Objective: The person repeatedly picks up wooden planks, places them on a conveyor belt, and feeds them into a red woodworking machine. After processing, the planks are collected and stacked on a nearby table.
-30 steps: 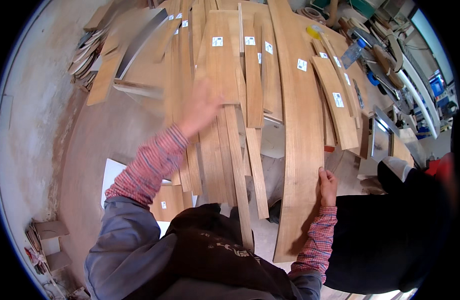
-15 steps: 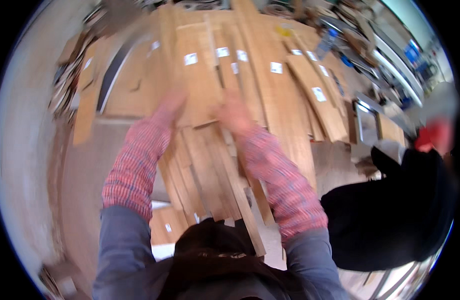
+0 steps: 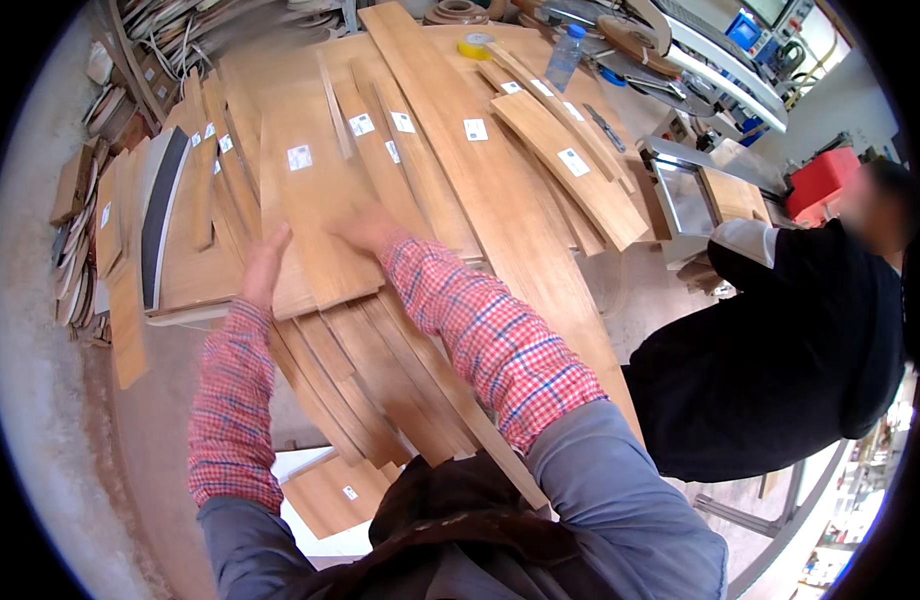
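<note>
A wide, flat wooden board [image 3: 318, 190] with a white label lies on the work table, its near end over the front edge. Along its left edge is my left hand [image 3: 265, 268], pointing away from me; motion smears its fingers, so any grip on the edge is unclear. My right hand [image 3: 375, 232] rests on the board's top near its right side, fingers stretched out leftward and slightly blurred. Below the board's near end, several long wooden strips [image 3: 400, 370] extend toward my body. Labelled narrow strips [image 3: 385, 125] lie just right of the board.
A long plank [image 3: 480, 190] crosses the table on the right. Beyond it are a curved board stack [image 3: 580, 170], a water bottle [image 3: 565, 58], yellow tape [image 3: 475, 45] and a knife [image 3: 605, 128]. A person in black [image 3: 780, 340] bends at the right. A dark curved strip [image 3: 163, 220] lies left.
The view has turned, shifting the table leftward in the picture. My right hand has moved from the board's right edge onto its top. The other person's head has come into view.
</note>
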`<action>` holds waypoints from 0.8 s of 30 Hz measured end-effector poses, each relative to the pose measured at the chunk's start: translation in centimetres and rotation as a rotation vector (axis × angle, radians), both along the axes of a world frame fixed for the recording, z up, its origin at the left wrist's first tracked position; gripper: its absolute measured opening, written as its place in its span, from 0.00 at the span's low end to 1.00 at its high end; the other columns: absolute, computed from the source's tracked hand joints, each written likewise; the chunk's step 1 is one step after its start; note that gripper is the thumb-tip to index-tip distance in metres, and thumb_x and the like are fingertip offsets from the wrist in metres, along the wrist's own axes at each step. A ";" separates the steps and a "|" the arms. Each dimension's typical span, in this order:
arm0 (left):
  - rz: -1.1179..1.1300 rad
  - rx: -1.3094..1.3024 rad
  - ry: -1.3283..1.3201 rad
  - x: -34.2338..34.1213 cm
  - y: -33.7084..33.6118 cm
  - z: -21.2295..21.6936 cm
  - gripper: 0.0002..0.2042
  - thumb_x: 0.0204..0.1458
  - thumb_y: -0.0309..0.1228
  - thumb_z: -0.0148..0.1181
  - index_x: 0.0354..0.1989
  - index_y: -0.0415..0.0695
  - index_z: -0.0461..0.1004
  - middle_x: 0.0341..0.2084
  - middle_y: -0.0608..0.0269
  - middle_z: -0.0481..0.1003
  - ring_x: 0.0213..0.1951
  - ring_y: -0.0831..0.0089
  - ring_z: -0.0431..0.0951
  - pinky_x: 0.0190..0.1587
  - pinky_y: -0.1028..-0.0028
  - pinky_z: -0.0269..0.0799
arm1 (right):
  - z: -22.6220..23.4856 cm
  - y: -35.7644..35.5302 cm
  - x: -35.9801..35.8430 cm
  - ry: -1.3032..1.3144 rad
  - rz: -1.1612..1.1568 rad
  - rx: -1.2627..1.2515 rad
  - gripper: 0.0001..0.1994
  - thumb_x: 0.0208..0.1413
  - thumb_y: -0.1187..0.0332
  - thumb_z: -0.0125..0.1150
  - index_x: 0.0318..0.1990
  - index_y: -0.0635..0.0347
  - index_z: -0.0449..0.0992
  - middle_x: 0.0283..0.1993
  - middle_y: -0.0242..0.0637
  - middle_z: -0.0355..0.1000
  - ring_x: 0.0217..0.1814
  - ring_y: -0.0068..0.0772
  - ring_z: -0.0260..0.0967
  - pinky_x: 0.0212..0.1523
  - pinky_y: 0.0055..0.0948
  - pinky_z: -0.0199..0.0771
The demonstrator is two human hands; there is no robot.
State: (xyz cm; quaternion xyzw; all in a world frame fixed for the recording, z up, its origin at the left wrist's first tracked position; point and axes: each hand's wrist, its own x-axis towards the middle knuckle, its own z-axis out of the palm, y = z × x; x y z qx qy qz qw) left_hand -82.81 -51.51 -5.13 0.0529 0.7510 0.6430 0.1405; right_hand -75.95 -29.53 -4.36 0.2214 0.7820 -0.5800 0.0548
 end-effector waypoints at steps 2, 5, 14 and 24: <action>-0.018 -0.060 0.025 1.9 0.4 0.7 0.30 0.57 0.44 0.63 0.57 0.28 0.70 0.49 0.55 0.77 0.49 0.69 0.76 0.53 0.73 0.70 | -0.2 0.0 0.6 0.027 -0.085 -0.161 0.35 0.45 0.54 0.74 0.54 0.75 0.72 0.55 0.57 0.74 0.55 0.48 0.75 0.54 0.38 0.75; -0.019 0.020 -0.045 4.6 2.3 4.2 0.24 0.58 0.37 0.62 0.56 0.31 0.71 0.51 0.54 0.76 0.51 0.67 0.76 0.56 0.69 0.69 | -0.3 -0.1 2.8 0.117 -0.181 -0.388 0.34 0.46 0.55 0.75 0.51 0.78 0.73 0.51 0.57 0.76 0.51 0.45 0.77 0.48 0.37 0.78; -0.049 0.287 0.085 13.2 12.3 8.7 0.21 0.58 0.35 0.63 0.53 0.30 0.72 0.47 0.54 0.78 0.47 0.70 0.77 0.49 0.70 0.73 | 7.9 8.7 12.2 0.231 -0.278 -0.034 0.38 0.47 0.48 0.73 0.50 0.80 0.70 0.45 0.56 0.76 0.47 0.38 0.76 0.44 0.35 0.77; -0.107 0.165 -0.091 14.8 24.6 2.2 0.22 0.55 0.44 0.65 0.45 0.36 0.75 0.39 0.55 0.80 0.43 0.66 0.80 0.46 0.68 0.75 | 5.4 20.6 16.3 0.086 -0.251 0.243 0.29 0.49 0.52 0.73 0.42 0.76 0.77 0.38 0.46 0.78 0.37 0.32 0.75 0.37 0.31 0.76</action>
